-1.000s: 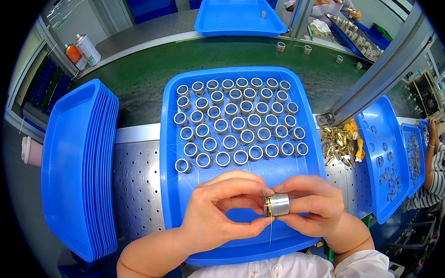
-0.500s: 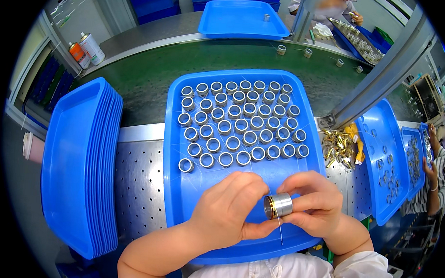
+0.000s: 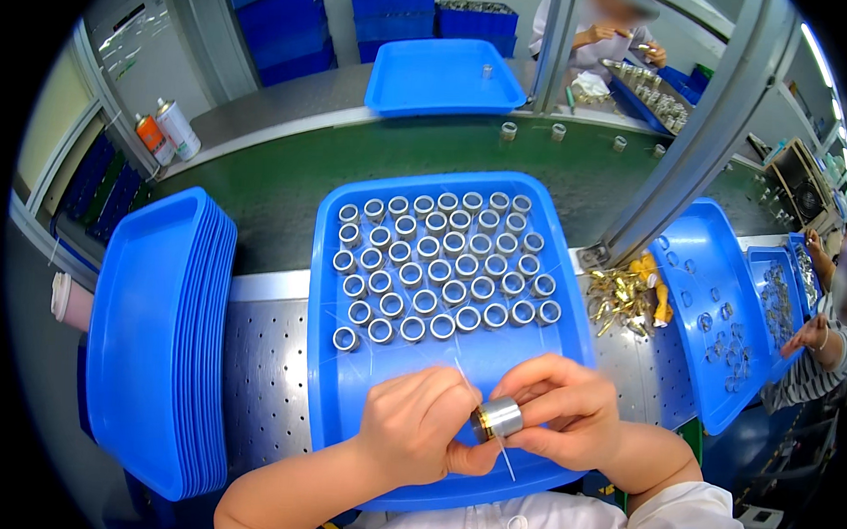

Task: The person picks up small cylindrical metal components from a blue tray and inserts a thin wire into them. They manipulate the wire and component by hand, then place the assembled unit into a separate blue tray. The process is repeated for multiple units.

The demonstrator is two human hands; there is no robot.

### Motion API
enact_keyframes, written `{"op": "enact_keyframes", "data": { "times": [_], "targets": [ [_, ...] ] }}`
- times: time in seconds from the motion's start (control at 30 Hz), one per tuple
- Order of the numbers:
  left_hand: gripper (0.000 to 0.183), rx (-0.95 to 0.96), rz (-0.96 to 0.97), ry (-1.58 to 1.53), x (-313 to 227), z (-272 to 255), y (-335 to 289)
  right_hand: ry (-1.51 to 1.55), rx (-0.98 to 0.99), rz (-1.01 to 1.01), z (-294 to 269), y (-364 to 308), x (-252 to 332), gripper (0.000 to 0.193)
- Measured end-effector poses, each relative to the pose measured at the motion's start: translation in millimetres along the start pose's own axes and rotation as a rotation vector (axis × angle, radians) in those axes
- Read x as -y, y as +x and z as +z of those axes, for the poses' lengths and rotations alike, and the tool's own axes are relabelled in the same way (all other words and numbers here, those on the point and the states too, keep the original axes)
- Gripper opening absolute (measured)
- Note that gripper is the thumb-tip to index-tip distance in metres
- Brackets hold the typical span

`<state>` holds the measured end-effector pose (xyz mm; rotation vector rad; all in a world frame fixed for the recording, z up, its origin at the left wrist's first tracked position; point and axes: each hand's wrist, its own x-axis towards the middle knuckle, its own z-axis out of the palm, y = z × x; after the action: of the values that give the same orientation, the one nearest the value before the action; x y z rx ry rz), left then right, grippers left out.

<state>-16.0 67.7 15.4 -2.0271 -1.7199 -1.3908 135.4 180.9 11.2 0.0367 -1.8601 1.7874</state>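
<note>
A short silver metal sleeve (image 3: 504,417) with a gold-coloured inner edge lies on its side between my hands, over the near part of a blue tray (image 3: 319,382). My right hand (image 3: 568,411) grips its right end between thumb and fingers. At the left end my left hand (image 3: 416,425) is closed, thumb below and curled fingers above, against the rim. Past that rim runs a thin pale strand (image 3: 508,461), its lower end sticking out below. Several rows of similar upright sleeves (image 3: 453,291) fill the tray's far part, with thin strands among them.
Stacked blue trays (image 3: 150,348) stand left. Brass-coloured parts (image 3: 620,299) lie at right beside a metal post (image 3: 670,152) and a tray of rings (image 3: 711,321). Beyond are a green belt (image 3: 277,185), another blue tray (image 3: 430,74) and two spray cans (image 3: 176,128). Co-workers sit opposite and at right.
The view has shifted, so the far bench and trays sit lower in the picture. My hands and the sleeve appear slightly further left and lower; both hands keep hold of the sleeve.
</note>
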Motion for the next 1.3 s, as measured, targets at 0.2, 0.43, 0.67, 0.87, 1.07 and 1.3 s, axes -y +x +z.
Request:
{"op": "enact_keyframes", "data": {
  "times": [0.2,0.43,0.67,0.87,1.07,1.3],
  "targets": [
    [0.032,0.003,0.026,0.009,-9.1,-0.2,11.9,0.028,-0.044,-0.113,-2.7,-1.7,3.5,0.019],
    [0.037,0.010,-0.003,-0.020,-16.1,3.1,20.5,-0.048,-0.080,-0.190,-8.0,-2.5,8.7,0.020],
    [0.042,0.009,-0.047,-0.065,-6.7,4.7,28.8,-0.004,-0.094,-0.106,-11.9,2.2,6.7,0.021],
    [0.031,0.095,-0.198,-0.278,-6.7,-0.2,28.4,-0.142,-0.094,-0.160,-13.6,5.0,3.7,0.022],
    [0.032,0.094,-0.550,-0.804,-10.7,-9.6,25.9,-0.415,-0.102,-0.264,-16.3,9.6,3.2,0.024],
    [0.043,0.086,-0.566,-0.877,-0.9,-8.6,16.1,-0.495,-0.074,-0.289,-14.2,11.6,2.4,0.026]
  ]
}}
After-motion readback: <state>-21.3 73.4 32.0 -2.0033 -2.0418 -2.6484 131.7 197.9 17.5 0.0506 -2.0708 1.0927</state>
